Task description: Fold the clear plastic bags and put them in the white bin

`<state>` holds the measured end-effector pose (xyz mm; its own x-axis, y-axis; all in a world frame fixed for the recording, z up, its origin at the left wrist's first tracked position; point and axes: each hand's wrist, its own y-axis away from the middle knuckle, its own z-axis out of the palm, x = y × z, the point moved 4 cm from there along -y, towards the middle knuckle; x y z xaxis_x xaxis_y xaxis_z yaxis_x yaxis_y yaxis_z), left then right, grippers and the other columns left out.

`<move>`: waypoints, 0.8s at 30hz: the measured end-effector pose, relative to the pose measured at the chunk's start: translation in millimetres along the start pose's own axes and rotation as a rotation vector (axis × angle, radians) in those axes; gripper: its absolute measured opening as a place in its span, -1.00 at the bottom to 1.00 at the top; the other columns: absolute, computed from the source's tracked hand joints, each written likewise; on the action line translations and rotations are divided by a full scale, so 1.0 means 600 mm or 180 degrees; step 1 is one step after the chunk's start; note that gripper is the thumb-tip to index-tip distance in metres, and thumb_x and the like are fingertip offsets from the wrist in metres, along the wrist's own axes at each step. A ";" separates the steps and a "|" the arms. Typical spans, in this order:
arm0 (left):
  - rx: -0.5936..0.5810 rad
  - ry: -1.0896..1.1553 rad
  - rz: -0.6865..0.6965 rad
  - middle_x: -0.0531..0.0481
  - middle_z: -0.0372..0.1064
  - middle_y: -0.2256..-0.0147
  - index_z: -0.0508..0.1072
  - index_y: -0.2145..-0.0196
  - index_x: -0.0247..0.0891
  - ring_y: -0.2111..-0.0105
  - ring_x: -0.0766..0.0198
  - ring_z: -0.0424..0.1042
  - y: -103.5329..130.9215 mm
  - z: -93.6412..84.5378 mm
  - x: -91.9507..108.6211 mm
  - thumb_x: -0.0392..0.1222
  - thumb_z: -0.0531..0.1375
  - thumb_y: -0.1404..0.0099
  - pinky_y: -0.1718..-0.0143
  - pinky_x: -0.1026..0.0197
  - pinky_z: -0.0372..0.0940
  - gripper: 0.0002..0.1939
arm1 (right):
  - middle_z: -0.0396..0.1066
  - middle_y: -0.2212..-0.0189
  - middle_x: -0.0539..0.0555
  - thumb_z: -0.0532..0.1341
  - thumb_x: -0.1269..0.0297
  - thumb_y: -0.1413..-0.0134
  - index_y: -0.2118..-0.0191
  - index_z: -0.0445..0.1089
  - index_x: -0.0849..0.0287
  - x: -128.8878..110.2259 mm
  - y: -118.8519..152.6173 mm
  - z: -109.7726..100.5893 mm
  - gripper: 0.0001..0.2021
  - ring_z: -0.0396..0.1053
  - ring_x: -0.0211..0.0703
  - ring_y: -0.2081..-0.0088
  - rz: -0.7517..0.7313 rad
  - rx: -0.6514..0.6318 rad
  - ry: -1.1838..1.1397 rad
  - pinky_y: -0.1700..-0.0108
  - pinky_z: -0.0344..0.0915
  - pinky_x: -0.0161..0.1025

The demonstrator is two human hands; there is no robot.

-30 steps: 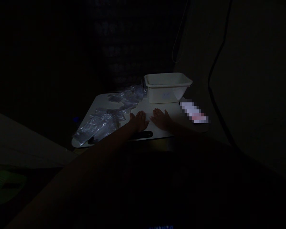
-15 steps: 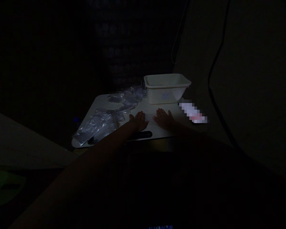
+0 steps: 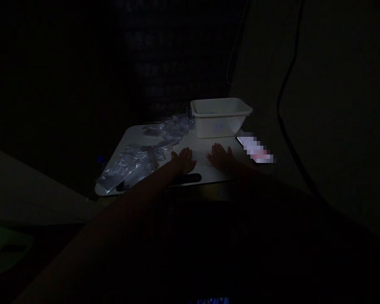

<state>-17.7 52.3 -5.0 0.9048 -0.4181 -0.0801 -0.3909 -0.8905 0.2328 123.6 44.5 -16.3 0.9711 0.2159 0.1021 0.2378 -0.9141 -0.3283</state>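
Note:
In dim light, my left hand lies flat near the front edge of a small white table, its fingers stretched forward. My right hand rests palm down a short way to the right, fingers spread. Between the two, a thin clear plastic bag seems to lie flat on the tabletop, though the dark makes its outline hard to see. Crumpled clear plastic bags are to the left of my left hand. A second heap of clear bags lies farther back.
A white plastic tub stands at the back right of the table. A phone with a lit, blurred screen lies right of my right hand. A dark cable hangs at the right. Something green is at lower left.
My right hand has slid slightly to the right, widening the gap between my hands. My left hand has stayed almost in place.

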 end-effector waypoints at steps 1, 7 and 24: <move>0.0025 -0.0008 -0.0002 -0.16 -0.38 -0.13 -0.24 -0.11 -0.42 -0.11 0.11 -0.37 0.000 0.000 0.000 -0.01 -0.32 -0.17 0.03 -0.14 -0.23 -0.39 | 0.03 -0.02 0.33 -0.26 0.12 -0.07 -0.01 0.08 0.40 0.001 0.000 0.000 -0.47 -0.05 0.02 -0.06 0.0037 -0.0006 -0.0014 0.02 -0.13 0.12; 0.0065 -0.0033 -0.0012 -0.15 -0.37 -0.13 -0.22 -0.11 -0.39 -0.11 0.08 -0.35 -0.003 0.003 -0.002 0.00 -0.32 -0.17 0.04 -0.17 -0.22 -0.40 | 0.02 -0.02 0.36 -0.27 0.11 -0.06 0.00 0.06 0.46 0.003 0.001 0.001 -0.45 -0.08 0.04 -0.06 0.0213 -0.0009 -0.0119 0.03 -0.16 0.15; 0.0069 0.0041 0.0012 -0.18 -0.38 -0.13 -0.23 -0.11 -0.44 -0.11 0.11 -0.34 0.000 0.000 0.000 -0.01 -0.32 -0.17 0.04 -0.16 -0.23 -0.39 | 0.04 0.01 0.44 -0.19 0.07 -0.02 0.02 0.08 0.52 0.016 0.005 -0.002 -0.42 -0.07 0.16 -0.04 0.0732 -0.0002 -0.0063 0.04 -0.20 0.20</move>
<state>-17.8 52.4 -5.3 0.9054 -0.4193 -0.0666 -0.3978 -0.8926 0.2121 133.4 43.5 -15.0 0.9999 0.0085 0.0063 0.0101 -0.9403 -0.3401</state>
